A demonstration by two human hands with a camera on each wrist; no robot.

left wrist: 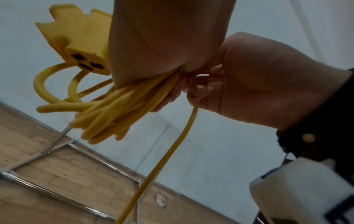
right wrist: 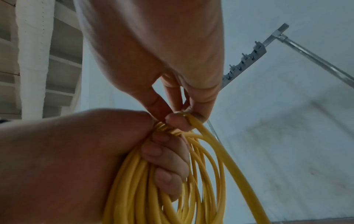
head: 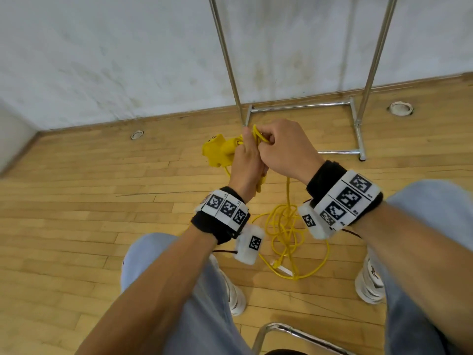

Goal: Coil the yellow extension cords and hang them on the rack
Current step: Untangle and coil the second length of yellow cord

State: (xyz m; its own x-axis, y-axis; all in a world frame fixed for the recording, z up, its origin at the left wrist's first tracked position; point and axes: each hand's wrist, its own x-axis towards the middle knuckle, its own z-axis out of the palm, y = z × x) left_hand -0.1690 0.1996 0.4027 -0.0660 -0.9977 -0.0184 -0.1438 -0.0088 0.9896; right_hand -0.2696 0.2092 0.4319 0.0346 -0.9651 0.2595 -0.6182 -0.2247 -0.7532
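The yellow cord [head: 286, 226] is partly coiled in the left hand [head: 247, 160], fingers curled round the loops, which hang downward with the socket end [head: 217, 149] pointing left. The right hand [head: 284, 147] pinches a fresh loop onto the bundle. The slack tangled on the floor [head: 76, 201] could knot as it feeds, or loops could slip free.

Wooden floor [head: 76, 201], pale wall [head: 102, 60], chair frame [head: 281, 331].

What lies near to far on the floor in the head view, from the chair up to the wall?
Chair frame → loose yellow cord on the floor → left hand and right hand gripping the coil → rack base → wall.
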